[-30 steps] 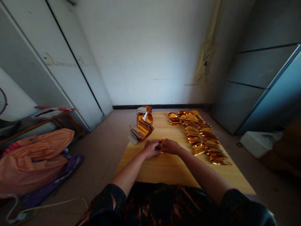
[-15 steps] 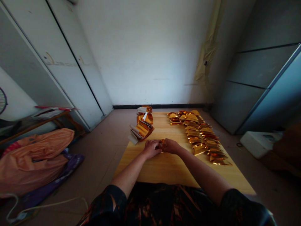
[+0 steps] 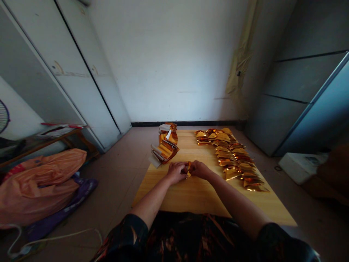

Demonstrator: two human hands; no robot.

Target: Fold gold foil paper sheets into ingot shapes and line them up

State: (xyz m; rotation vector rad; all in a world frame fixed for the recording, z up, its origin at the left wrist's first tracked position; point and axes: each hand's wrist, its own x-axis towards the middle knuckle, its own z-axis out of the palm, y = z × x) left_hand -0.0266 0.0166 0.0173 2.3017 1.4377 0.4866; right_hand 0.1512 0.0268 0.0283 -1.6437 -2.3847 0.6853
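Observation:
Between my two hands, over the middle of the wooden table (image 3: 177, 198), is a small piece of gold foil paper (image 3: 188, 171), partly folded and mostly covered by fingers. My left hand (image 3: 176, 172) is closed on its left side. From the right, my right hand (image 3: 200, 170) pinches its other edge. Loose stacks of gold foil sheets with pale backs (image 3: 166, 150) lie beyond my left hand. Rows of folded gold foil pieces (image 3: 234, 156) spread along the right side of the table.
Grey-white cabinets (image 3: 76, 72) stand at left, and a tall grey-blue cabinet (image 3: 305, 87) at right. An orange cloth or bag (image 3: 40, 185) lies at the left, with a white cable (image 3: 62, 236) on the floor. A white box (image 3: 300, 165) sits right of the table.
My right hand has shifted slightly right and its fingers have opened out a little from the left hand. More of the gold foil paper shows between them.

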